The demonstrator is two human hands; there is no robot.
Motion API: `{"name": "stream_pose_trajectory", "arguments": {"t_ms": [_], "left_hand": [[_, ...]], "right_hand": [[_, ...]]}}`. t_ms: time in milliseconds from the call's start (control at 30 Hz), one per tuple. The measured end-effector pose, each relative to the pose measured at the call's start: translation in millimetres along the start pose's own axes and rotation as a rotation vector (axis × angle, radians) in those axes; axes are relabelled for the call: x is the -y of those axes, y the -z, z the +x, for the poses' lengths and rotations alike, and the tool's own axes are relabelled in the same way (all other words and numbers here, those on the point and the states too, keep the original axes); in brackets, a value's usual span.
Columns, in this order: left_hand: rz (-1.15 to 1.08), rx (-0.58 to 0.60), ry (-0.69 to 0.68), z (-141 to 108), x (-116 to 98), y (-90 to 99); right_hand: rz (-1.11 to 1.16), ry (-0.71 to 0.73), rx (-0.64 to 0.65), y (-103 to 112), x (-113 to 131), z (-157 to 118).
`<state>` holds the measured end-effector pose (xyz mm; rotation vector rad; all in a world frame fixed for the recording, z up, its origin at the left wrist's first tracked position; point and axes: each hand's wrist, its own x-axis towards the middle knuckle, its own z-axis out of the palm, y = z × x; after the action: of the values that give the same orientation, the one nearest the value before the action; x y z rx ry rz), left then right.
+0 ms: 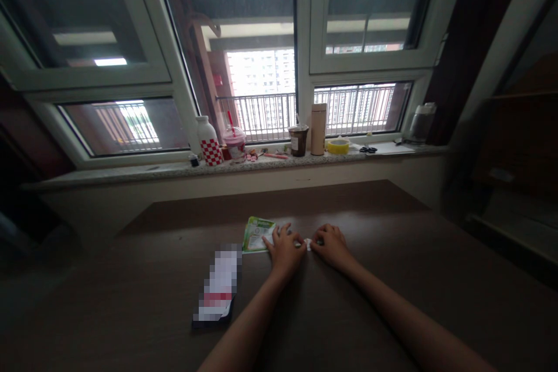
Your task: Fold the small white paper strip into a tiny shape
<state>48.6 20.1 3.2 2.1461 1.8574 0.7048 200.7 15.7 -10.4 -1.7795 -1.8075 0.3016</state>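
On the dark brown table (pixel 165 279), both hands meet over a small white piece (pixel 308 243), too small to identify. My left hand (pixel 285 250) pinches its left side between thumb and forefinger, the other fingers spread. My right hand (pixel 330 244) is closed at its right side, fingers curled and pressed together. A green and white packet (pixel 257 237) lies flat just left of my left hand, partly covered by its fingers. Nearer me and farther left rests a phone (pixel 218 285) with a blurred-out screen.
Beyond the table, a stone windowsill (pixel 174 173) carries a red-checked white bottle (pixel 209 142), a pink drink cup (pixel 235 145), a dark drink cup (pixel 298 140), a tan flask (pixel 318 129), a yellow tape roll (pixel 338 147), scissors (pixel 368 150) and a jug (pixel 422 123).
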Motion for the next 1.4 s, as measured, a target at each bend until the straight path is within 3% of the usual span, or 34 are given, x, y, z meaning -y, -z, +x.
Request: {"name": "stream_pose_trajectory", "arguments": {"t_ms": [567, 1067, 1400], "left_hand": [[0.026, 0.079, -0.053, -1.6, 0.5, 8.1], [0.032, 0.065, -0.045, 0.1, -0.3, 4.6], [0.042, 0.118, -0.041, -0.3, 0.1, 8.2]], "right_hand": [[-0.026, 0.006, -0.020, -3.3, 0.7, -0.6], [-0.001, 0.022, 0.007, -3.3, -8.4, -0.7], [0.083, -0.103, 0.039, -1.4, -4.0, 6.8]]}}
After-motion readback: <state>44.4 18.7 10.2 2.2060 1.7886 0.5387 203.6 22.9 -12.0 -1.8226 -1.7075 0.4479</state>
